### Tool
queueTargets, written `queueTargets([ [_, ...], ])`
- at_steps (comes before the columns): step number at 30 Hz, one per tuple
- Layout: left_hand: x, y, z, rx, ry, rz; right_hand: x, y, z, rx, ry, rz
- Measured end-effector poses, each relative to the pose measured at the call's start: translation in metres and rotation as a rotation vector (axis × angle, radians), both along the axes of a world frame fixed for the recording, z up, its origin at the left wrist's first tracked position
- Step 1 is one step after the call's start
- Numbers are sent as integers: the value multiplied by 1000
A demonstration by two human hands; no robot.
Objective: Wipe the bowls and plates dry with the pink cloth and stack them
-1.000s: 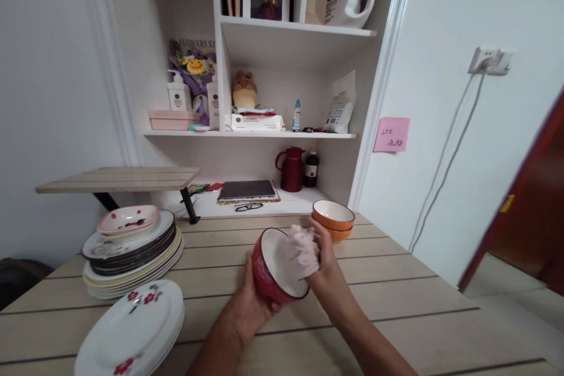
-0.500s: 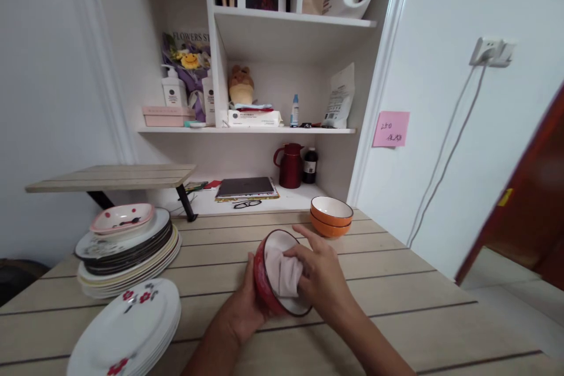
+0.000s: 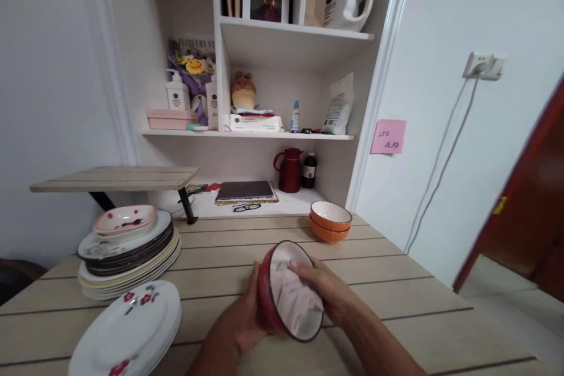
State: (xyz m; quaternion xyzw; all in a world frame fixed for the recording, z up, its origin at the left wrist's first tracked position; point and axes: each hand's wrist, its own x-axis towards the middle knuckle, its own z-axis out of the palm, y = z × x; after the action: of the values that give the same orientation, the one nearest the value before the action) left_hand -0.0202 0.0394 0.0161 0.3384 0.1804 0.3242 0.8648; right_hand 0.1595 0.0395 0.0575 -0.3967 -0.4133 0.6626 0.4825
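Observation:
A red bowl [image 3: 267, 291] with a white inside is tilted toward the right above the table's front part. My left hand [image 3: 249, 314] grips it from the left and below, thumb along its outer wall. Inside the bowl lies a crumpled pale pink cloth [image 3: 294, 296]. My right hand [image 3: 324, 285] is at the bowl's right rim, its thumb pressing the cloth inside while its other fingers are hidden behind the rim. Beyond the hands, two stacked orange bowls [image 3: 330, 229] stand on the table.
On the left are a tall stack of plates [image 3: 127, 273] topped by a pink-rimmed dish [image 3: 124, 220], and flowered oval plates [image 3: 132, 323]. A small raised wooden shelf [image 3: 114, 176] stands behind them. Glasses [image 3: 247, 207], a laptop [image 3: 245, 190] and a red jug [image 3: 289, 170] sit at the back.
The red bowl has moved slightly down and right with both hands. My right hand's fingers have gone from inside the bowl to its outer right side, with the thumb left on the cloth.

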Motion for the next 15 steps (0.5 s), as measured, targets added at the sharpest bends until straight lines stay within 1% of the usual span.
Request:
queueTargets([
  [2, 3, -1, 1, -2, 38, 2, -6, 1, -8, 11, -79, -79],
  [4, 8, 3, 1, -39, 85, 57, -9, 3, -12, 63, -117, -178],
  [5, 12, 6, 1, -56, 101, 120, -10, 5, -13, 79, -117, -215],
  [7, 20, 14, -1, -23, 117, 333, -11, 7, -13, 80, -88, -269],
  [9, 26, 22, -4, 17, 150, 505, -14, 7, -12, 68, -48, -294],
  [10, 29, 25, -6, 30, 167, 564, -16, 7, -12, 62, -31, -303],
  [12, 30, 29, -8, 62, 221, 627, -19, 6, -11, 63, -16, -326],
  [13, 29, 29, -8, 96, 280, 655, -20, 5, -11, 73, -17, -339],
  [15, 23, 26, -5, 257, 505, 745, -20, 5, -11, 101, -43, -372],
])
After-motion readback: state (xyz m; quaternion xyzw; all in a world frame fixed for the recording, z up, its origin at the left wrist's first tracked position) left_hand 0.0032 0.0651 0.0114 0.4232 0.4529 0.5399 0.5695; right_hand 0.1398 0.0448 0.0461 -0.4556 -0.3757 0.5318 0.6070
